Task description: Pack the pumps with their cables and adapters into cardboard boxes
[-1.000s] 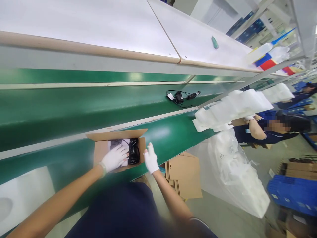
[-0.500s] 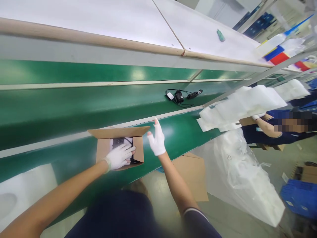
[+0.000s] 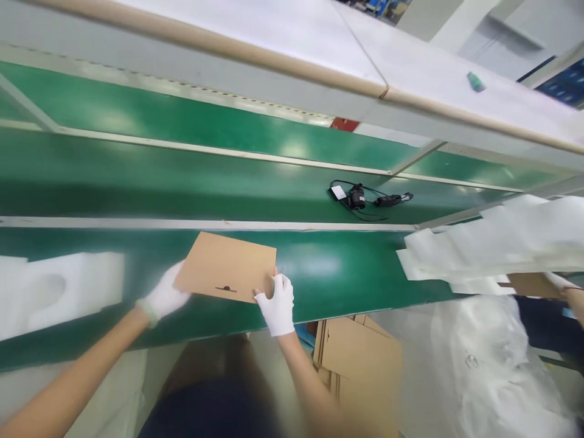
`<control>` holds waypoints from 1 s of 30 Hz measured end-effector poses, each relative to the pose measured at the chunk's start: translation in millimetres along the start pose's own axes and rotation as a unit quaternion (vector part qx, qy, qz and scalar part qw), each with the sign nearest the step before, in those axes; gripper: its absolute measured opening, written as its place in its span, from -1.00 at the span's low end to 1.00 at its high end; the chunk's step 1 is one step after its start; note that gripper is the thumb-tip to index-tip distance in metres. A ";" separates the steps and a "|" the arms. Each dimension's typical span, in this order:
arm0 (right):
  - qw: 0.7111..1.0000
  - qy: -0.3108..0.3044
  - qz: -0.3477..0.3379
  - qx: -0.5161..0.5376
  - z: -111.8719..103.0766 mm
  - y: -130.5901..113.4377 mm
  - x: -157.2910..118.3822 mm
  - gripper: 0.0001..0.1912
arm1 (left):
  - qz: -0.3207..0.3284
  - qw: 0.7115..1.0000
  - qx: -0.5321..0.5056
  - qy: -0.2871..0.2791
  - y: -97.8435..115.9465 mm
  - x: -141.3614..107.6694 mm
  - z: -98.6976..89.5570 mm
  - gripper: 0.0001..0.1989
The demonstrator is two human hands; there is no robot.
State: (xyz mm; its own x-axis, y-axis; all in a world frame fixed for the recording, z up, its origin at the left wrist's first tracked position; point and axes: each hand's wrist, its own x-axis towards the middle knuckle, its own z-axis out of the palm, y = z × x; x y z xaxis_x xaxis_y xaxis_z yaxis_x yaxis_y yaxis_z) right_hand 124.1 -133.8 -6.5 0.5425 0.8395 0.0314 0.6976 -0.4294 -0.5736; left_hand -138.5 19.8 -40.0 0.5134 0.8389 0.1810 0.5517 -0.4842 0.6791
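A brown cardboard box [image 3: 228, 266], its lid closed, is over the near green surface [image 3: 319, 267]. My left hand [image 3: 168, 293], in a white glove, grips the box's left end, with the fingers partly hidden behind it. At the right end my right hand [image 3: 277, 301], gloved with bare fingertips showing, holds the box's lower right corner between thumb and fingers. What lies inside the box is hidden. A black cabled device [image 3: 356, 197] with a white label rests on the green belt beyond the white rail.
White foam pieces [image 3: 77, 286] lie at the left. More white sheets [image 3: 493, 237] are stacked at the right, near a person's arm [image 3: 573, 298]. Flattened cartons [image 3: 360, 359] and clear plastic bags [image 3: 497, 365] stand below the front edge. A white shelf [image 3: 283, 36] runs above.
The box's open lid has been closed over its contents. My left hand has left the inside for the left end, and my right hand has taken hold of the right end. The view has shifted.
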 end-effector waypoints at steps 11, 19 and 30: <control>0.976 -0.043 -0.190 0.094 6.2 41.5 11.8 -0.27 | -0.187 0.935 -0.279 -0.117 18.6 -1.9 -31.6 -0.23; 0.935 0.052 -0.351 -0.004 1.5 51.2 30.5 -0.59 | 0.049 0.998 -0.011 -0.049 -4.6 4.0 -29.9 -0.56; 0.870 0.095 -0.478 -0.070 12.5 73.6 41.0 -0.76 | 0.262 0.944 0.178 0.093 -33.4 -0.7 4.0 -0.75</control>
State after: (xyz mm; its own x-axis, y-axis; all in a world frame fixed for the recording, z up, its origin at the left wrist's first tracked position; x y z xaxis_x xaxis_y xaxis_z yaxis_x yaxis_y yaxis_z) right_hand 191.9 -126.9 -57.6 -0.2592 0.7702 0.5828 0.9157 0.3879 -0.1054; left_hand -154.7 34.4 -65.7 0.6715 0.4745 0.5692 0.4574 -0.8697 0.1853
